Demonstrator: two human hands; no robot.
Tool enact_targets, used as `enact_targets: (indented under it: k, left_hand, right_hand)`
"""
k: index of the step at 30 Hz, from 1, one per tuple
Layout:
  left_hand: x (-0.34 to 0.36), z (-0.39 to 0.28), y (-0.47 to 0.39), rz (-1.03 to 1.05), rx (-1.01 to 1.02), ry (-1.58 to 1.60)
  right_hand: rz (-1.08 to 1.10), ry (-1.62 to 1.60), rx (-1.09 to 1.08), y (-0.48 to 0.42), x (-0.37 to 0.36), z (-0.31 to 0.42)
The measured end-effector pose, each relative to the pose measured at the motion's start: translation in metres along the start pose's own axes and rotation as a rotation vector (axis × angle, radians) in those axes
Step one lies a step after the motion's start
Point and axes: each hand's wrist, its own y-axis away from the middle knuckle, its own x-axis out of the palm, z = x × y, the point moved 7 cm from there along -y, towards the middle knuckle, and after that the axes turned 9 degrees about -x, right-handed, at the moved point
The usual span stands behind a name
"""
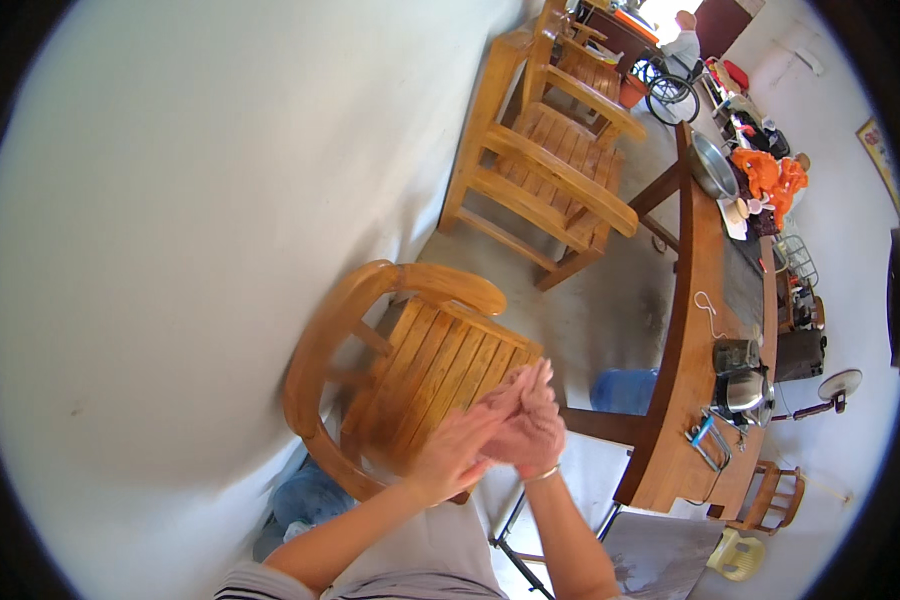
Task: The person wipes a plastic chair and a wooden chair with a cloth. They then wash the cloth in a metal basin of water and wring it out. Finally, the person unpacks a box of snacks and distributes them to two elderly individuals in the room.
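Note:
A crumpled pink cloth is bunched between my two hands, above the front edge of a slatted wooden armchair. My left hand is pressed against the cloth's near left side, its fingers stretched along it and blurred. On the right, my right hand holds the cloth from its other side, and the cloth hides part of that hand. A light bangle circles the right wrist. The curved back of the chair faces the white wall.
A long wooden table runs along the right, bearing a metal kettle, a blue-handled tool, a steel basin and orange plastic bags. Below it lies a blue water jug. Beyond another wooden armchair, a person sits in a wheelchair.

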Motion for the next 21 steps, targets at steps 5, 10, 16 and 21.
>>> enact_targets:
  k: [5,10,16,21]
  left_hand:
    - [-0.046,0.112,0.120,-0.205,-0.577,-0.503]
    - [-0.012,0.211,0.238,-0.665,-1.089,0.317]
    - [0.020,0.241,0.270,-0.473,-1.173,0.067]
    - [0.017,0.242,0.259,-0.446,-1.224,0.203]
  right_hand:
    - [-0.204,-0.790,-0.010,-0.099,0.038,-0.103]
    - [-0.273,0.525,-0.143,-0.180,0.129,-0.150]
    - [-0.022,0.605,-0.140,-0.227,0.223,-0.061]
    - [-0.464,-0.616,0.078,-0.212,0.243,-0.018]
